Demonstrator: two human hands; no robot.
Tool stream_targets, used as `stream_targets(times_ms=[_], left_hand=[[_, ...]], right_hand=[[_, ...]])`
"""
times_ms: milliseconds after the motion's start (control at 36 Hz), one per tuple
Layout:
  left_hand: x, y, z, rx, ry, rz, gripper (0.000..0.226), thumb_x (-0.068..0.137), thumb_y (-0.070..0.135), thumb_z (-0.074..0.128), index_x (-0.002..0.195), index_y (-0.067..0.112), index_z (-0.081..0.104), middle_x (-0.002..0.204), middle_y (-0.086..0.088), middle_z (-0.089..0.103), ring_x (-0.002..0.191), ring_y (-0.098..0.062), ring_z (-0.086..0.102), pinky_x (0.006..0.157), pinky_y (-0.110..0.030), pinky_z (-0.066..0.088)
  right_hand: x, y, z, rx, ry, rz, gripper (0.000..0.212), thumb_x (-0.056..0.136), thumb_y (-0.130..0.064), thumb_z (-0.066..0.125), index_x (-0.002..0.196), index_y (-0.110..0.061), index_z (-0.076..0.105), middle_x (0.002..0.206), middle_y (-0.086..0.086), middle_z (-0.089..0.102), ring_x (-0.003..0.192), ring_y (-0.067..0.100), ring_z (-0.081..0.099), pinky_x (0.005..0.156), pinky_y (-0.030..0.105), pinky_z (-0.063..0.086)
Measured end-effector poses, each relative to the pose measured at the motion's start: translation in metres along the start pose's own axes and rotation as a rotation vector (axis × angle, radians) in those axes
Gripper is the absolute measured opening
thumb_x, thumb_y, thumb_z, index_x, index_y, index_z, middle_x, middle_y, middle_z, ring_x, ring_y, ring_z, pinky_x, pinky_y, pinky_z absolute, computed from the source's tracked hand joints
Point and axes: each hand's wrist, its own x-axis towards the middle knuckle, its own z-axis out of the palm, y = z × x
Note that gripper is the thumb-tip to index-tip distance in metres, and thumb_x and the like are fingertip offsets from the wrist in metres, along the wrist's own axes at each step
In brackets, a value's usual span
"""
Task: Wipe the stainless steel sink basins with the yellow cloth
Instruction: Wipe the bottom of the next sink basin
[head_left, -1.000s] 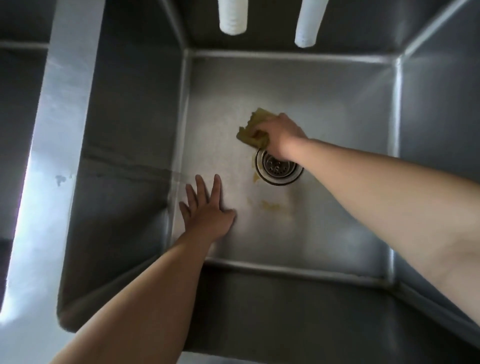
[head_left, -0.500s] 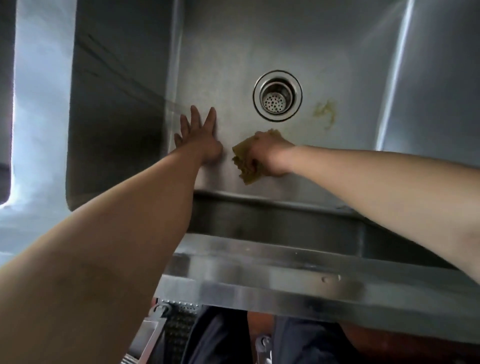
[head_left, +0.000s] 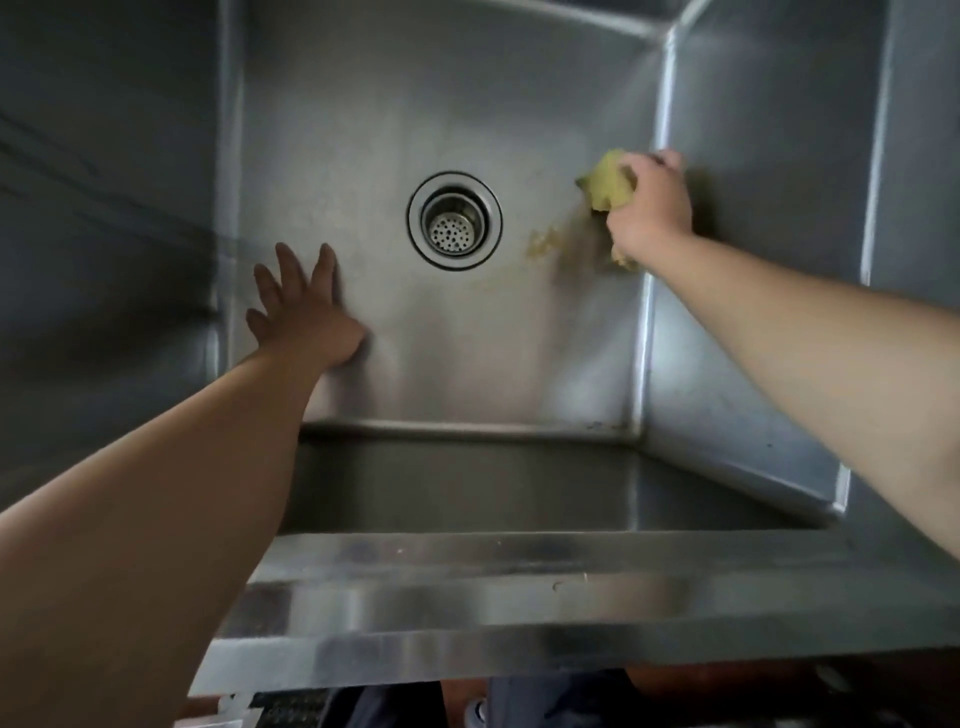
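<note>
Right hand (head_left: 649, 208) clenched on yellow cloth (head_left: 610, 182), bunched, long axis unclear, at sink basin (head_left: 467, 364) floor's right edge. Left hand (head_left: 306, 312) flat, fingers spread, near left edge.

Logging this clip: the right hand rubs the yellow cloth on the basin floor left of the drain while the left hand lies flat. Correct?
Not quite. The head view shows the right hand and yellow cloth right of the drain, by the right wall. The left hand does lie flat.
</note>
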Motion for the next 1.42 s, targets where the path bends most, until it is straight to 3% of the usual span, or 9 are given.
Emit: stream_targets(times_ms=[167,389,583,833,972,1056,1139,1333,1417], left_hand=[[0.004,0.001,0.008,-0.018,0.026,-0.003,0.099,0.082,0.027,0.057,0.152,0.043,-0.01,0.16,0.0,-0.029,0.148,-0.033,-0.022,0.12,-0.057,0.0],[0.001,-0.001,0.006,-0.029,0.026,0.011,0.095,0.084,0.029,0.056,0.154,0.041,-0.007,0.161,-0.001,-0.028,0.148,-0.033,-0.022,0.12,-0.056,0.0],[0.0,-0.005,0.002,-0.033,0.006,0.031,0.095,0.085,0.027,0.058,0.153,0.043,-0.006,0.161,0.0,-0.028,0.148,-0.033,-0.022,0.121,-0.055,0.0],[-0.002,-0.004,-0.002,-0.026,-0.01,0.015,0.095,0.084,0.025,0.055,0.154,0.042,-0.008,0.16,-0.001,-0.029,0.148,-0.032,-0.023,0.121,-0.055,0.001],[-0.003,0.0,-0.004,-0.037,-0.006,0.016,0.094,0.085,0.023,0.055,0.154,0.042,-0.007,0.16,-0.003,-0.029,0.148,-0.034,-0.022,0.12,-0.056,0.001],[-0.004,-0.001,-0.007,-0.037,-0.025,0.028,0.093,0.086,0.018,0.052,0.154,0.041,-0.008,0.161,-0.002,-0.028,0.148,-0.034,-0.022,0.12,-0.056,0.002],[-0.005,-0.002,-0.009,-0.028,-0.045,0.027,0.094,0.086,0.015,0.05,0.154,0.042,-0.009,0.16,-0.001,-0.029,0.148,-0.033,-0.022,0.12,-0.056,0.003],[-0.004,-0.006,-0.01,0.034,-0.084,0.057,0.093,0.093,0.017,0.051,0.152,0.041,-0.017,0.158,-0.003,-0.034,0.147,-0.034,-0.024,0.119,-0.057,0.002],[-0.005,-0.005,-0.013,0.012,-0.095,0.068,0.095,0.092,0.012,0.051,0.152,0.042,-0.017,0.158,-0.003,-0.034,0.147,-0.034,-0.024,0.119,-0.057,0.001]], right_hand=[[0.006,-0.001,0.037,0.104,-0.045,0.162,0.049,0.073,-0.012,0.06,0.115,-0.036,0.056,0.134,0.001,0.04,0.107,0.027,0.058,0.09,0.022,0.042],[-0.063,-0.026,0.084,-0.165,-0.454,-0.534,0.062,0.074,-0.011,0.063,0.128,-0.039,0.056,0.142,-0.005,0.045,0.123,0.028,0.052,0.097,0.036,0.048],[-0.135,-0.032,0.114,-0.327,-0.776,-0.897,0.047,0.081,-0.022,0.067,0.125,-0.035,0.064,0.148,-0.006,0.047,0.132,0.025,0.048,0.106,0.028,0.041],[-0.13,-0.049,0.092,-0.235,-1.157,-0.572,0.049,0.072,0.007,0.048,0.096,-0.027,0.074,0.102,-0.002,0.072,0.078,0.016,0.063,0.063,0.022,0.049],[-0.088,-0.055,0.049,0.07,-0.883,-0.424,0.054,0.073,0.012,0.052,0.101,-0.028,0.075,0.062,-0.03,0.062,0.053,-0.006,0.054,0.05,0.007,0.039],[-0.069,-0.068,0.037,0.174,-0.659,-0.4,0.062,0.076,0.013,0.053,0.121,-0.029,0.065,0.076,-0.025,0.068,0.058,-0.009,0.054,0.053,0.002,0.037],[-0.055,-0.086,0.052,0.193,-0.523,-0.419,0.061,0.075,-0.011,0.057,0.13,-0.036,0.057,0.112,-0.007,0.067,0.091,0.011,0.062,0.078,0.021,0.05],[-0.087,-0.092,0.121,-0.091,-0.483,-0.45,0.057,0.082,-0.016,0.063,0.133,-0.039,0.052,0.151,0.008,0.03,0.12,0.036,0.054,0.097,0.03,0.042],[-0.115,-0.086,0.124,-0.177,-0.615,-0.563,0.056,0.081,-0.018,0.066,0.133,-0.036,0.055,0.149,0.007,0.037,0.121,0.036,0.053,0.099,0.027,0.039]])
